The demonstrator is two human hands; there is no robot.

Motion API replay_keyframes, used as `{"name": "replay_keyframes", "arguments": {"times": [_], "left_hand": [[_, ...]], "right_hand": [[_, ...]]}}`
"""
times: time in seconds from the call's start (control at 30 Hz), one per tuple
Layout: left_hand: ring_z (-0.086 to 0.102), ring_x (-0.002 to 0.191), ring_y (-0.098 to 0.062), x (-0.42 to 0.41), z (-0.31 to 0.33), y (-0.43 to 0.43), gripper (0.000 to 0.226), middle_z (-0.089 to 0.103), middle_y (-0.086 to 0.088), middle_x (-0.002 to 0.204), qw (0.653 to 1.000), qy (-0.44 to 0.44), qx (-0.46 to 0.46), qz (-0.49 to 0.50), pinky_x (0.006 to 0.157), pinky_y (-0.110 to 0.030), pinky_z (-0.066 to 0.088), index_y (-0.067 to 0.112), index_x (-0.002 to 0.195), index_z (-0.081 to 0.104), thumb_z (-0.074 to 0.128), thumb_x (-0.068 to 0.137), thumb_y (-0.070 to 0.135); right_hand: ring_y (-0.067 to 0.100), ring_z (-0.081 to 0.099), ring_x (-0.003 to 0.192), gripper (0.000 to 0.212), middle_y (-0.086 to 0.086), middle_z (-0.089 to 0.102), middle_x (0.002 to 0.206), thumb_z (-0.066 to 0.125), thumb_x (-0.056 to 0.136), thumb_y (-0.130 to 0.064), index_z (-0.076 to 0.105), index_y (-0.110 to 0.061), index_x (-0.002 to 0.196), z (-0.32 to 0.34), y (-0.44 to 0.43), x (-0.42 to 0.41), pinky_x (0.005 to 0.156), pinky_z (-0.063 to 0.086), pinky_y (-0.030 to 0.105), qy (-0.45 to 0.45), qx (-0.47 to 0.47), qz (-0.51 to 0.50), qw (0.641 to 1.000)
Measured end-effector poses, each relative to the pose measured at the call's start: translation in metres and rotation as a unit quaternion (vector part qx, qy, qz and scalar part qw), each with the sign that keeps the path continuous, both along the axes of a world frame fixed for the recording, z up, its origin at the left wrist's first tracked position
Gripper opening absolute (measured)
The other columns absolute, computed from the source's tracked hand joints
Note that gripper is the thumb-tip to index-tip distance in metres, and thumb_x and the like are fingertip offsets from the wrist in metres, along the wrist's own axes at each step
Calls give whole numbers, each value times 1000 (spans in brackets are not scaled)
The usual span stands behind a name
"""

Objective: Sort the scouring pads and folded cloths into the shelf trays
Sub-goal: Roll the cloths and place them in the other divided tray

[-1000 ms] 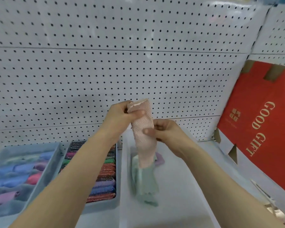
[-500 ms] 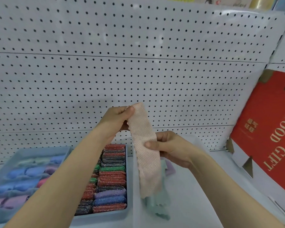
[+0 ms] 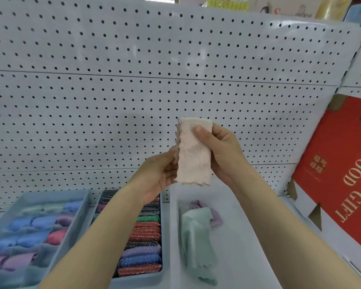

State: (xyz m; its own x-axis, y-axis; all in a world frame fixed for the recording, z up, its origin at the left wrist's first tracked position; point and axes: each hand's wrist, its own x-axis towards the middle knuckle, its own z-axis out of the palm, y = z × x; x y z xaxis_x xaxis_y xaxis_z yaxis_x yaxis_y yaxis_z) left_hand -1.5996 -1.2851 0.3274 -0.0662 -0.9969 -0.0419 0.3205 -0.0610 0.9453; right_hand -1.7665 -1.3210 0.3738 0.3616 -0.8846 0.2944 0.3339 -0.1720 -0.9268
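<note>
A pink waffle-weave cloth (image 3: 193, 155), folded short, is held up in front of the pegboard. My right hand (image 3: 221, 151) grips its upper right side, thumb on the front. My left hand (image 3: 158, 174) pinches its lower left edge. Below stands a white tray (image 3: 248, 236) holding a loose mint-green cloth (image 3: 194, 240) and a lilac cloth (image 3: 215, 217). To the left, a blue-grey tray (image 3: 142, 279) holds a row of glittery scouring pads (image 3: 143, 240). At far left a divided tray (image 3: 75, 222) contains folded blue, pink and lilac cloths (image 3: 29, 236).
A white pegboard wall (image 3: 133, 90) backs the shelf. A red "GOOD GIFT" carton (image 3: 342, 174) leans at the right. Boxes (image 3: 227, 4) stand on the shelf above.
The long hanging pink cloth has been folded in half, its lower end brought up. My right hand rose to its top; my left hand dropped to the lower edge.
</note>
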Motion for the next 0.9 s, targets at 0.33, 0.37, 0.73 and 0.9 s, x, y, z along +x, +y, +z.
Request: {"name": "replay_keyframes", "arguments": {"times": [0.33, 0.37, 0.73, 0.9], "left_hand": [[70, 103, -19, -5, 5, 16, 52, 75, -1, 107, 974, -211, -82, 25, 97, -37, 53, 13, 109, 71, 73, 75, 52], [70, 101, -15, -7, 7, 16, 48, 75, 2, 104, 968, -227, -96, 43, 94, -33, 54, 16, 107, 71, 73, 74, 51], [73, 85, -19, -13, 3, 8, 18, 76, -4, 92, 969, -124, -62, 204, 73, -31, 59, 14, 104, 70, 74, 88, 20], [71, 70, -11, -14, 5, 10, 53, 71, -5, 88, 967, -146, -61, 201, 68, -28, 59, 24, 125, 49, 80, 82, 20]], "right_hand": [[35, 66, 92, 45, 30, 67, 110, 80, 74, -28, 70, 4, 103, -4, -2, 11, 89, 52, 62, 5, 41, -82, 996], [36, 67, 92, 43, 29, 68, 110, 80, 74, -26, 71, 4, 103, -4, -1, 11, 88, 54, 62, 1, 48, -83, 995], [23, 67, 76, 53, 19, 73, 94, 77, 84, -15, 51, -22, 131, -19, 6, -10, 69, 57, 30, 192, 80, -5, 978], [25, 64, 76, 47, 17, 63, 80, 73, 85, -1, 60, -22, 124, -25, 4, -19, 78, 59, 38, 149, 47, -14, 988]]}}
